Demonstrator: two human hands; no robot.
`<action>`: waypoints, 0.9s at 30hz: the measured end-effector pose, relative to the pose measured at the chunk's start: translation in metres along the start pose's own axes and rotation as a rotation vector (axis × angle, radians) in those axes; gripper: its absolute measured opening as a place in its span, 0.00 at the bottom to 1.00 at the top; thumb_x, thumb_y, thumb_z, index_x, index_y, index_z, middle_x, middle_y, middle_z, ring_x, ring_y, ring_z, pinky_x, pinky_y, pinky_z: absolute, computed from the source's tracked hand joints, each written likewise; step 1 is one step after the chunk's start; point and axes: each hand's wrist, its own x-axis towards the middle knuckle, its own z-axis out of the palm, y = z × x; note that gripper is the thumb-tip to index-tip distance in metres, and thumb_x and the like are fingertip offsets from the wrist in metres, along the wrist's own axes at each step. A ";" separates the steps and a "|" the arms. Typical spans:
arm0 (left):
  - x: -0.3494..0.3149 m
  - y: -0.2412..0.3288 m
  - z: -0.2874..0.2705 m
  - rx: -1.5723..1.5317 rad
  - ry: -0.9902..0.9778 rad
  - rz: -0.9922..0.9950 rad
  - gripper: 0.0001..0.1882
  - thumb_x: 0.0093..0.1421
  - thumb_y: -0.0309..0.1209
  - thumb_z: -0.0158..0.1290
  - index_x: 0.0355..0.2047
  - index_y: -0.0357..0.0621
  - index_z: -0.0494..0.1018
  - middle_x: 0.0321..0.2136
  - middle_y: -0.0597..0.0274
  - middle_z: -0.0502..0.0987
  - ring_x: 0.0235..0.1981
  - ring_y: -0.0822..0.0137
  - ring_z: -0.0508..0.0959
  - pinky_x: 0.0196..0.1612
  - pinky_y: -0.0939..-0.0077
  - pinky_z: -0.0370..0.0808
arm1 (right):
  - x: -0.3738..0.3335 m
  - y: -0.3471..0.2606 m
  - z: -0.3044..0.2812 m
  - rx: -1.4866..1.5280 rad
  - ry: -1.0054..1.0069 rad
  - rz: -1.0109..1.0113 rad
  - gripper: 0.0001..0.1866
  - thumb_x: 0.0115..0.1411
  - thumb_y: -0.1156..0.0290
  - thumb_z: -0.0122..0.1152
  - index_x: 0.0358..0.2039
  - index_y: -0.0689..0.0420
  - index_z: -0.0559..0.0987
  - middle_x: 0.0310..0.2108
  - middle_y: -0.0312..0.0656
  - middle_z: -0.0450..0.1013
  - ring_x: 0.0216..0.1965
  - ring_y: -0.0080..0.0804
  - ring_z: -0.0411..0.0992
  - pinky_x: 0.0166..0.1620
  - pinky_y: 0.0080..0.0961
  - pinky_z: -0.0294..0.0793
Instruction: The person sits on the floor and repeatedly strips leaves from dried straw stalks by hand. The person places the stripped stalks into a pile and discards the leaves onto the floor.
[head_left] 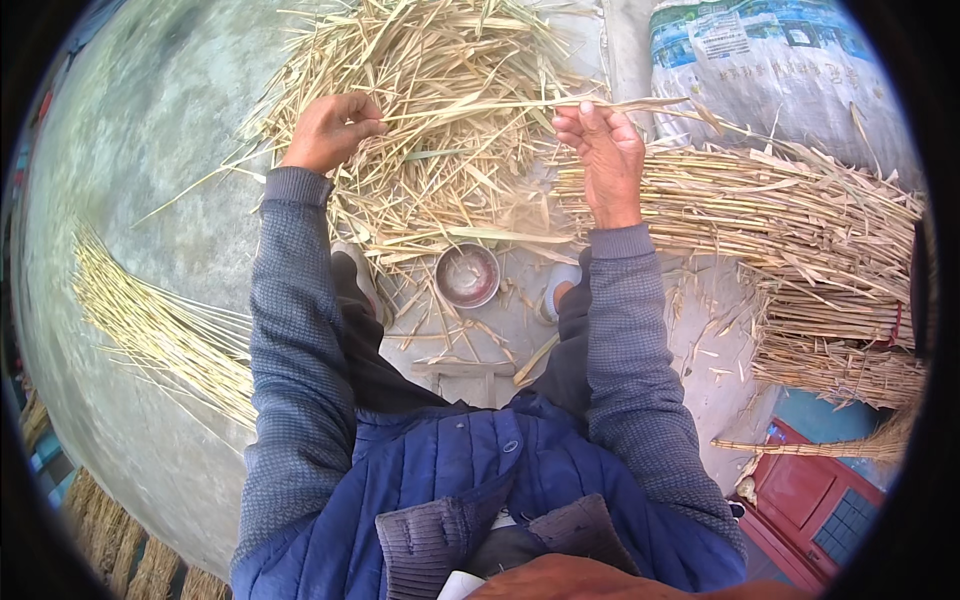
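A long, dry, straw-coloured stalk [480, 106] with leafy ends stretches across in front of me. My right hand [605, 160] pinches it between thumb and fingers, and its leafy end sticks out to the right. My left hand [335, 132] is closed, fingertips together at the stalk's left part; the exact grip is partly hidden. Beneath the stalk spreads a loose heap of dry leaves and husks [450, 190]. Right of the heap, under my right hand, lies a thick bundle of leafy stalks [720, 200].
A metal bowl [467, 276] stands between my feet. Bare thin stalks [160, 335] lie on the concrete floor [170, 170] at left. A white and blue sack [770, 85] sits far right. Stacked tied bundles [835, 325] and a red panel [800, 485] are at right.
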 end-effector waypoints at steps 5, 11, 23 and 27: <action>0.007 0.038 0.039 -0.124 0.129 0.296 0.13 0.57 0.38 0.64 0.34 0.40 0.82 0.27 0.55 0.82 0.30 0.60 0.81 0.35 0.67 0.76 | -0.012 0.002 0.026 0.028 -0.058 0.020 0.15 0.66 0.67 0.63 0.44 0.66 0.75 0.38 0.50 0.80 0.38 0.33 0.81 0.40 0.24 0.83; 0.010 0.074 0.071 -0.219 0.256 0.280 0.13 0.56 0.38 0.65 0.31 0.39 0.82 0.26 0.55 0.82 0.28 0.60 0.80 0.33 0.66 0.76 | -0.015 0.005 0.040 -0.055 -0.128 0.040 0.14 0.68 0.66 0.61 0.45 0.65 0.74 0.37 0.50 0.80 0.37 0.35 0.82 0.40 0.23 0.82; 0.012 0.016 -0.006 -0.734 0.657 -0.019 0.09 0.60 0.30 0.64 0.38 0.38 0.79 0.30 0.59 0.85 0.31 0.74 0.83 0.39 0.83 0.79 | -0.007 0.022 0.019 -0.055 -0.029 0.092 0.13 0.68 0.69 0.60 0.45 0.66 0.72 0.38 0.53 0.79 0.37 0.36 0.81 0.41 0.25 0.82; 0.010 0.015 0.010 0.598 0.619 0.082 0.17 0.57 0.40 0.65 0.42 0.42 0.79 0.37 0.57 0.84 0.45 0.63 0.79 0.48 0.65 0.71 | -0.006 0.023 0.027 -0.042 -0.113 0.075 0.14 0.67 0.69 0.60 0.45 0.66 0.73 0.38 0.53 0.79 0.37 0.35 0.81 0.39 0.24 0.83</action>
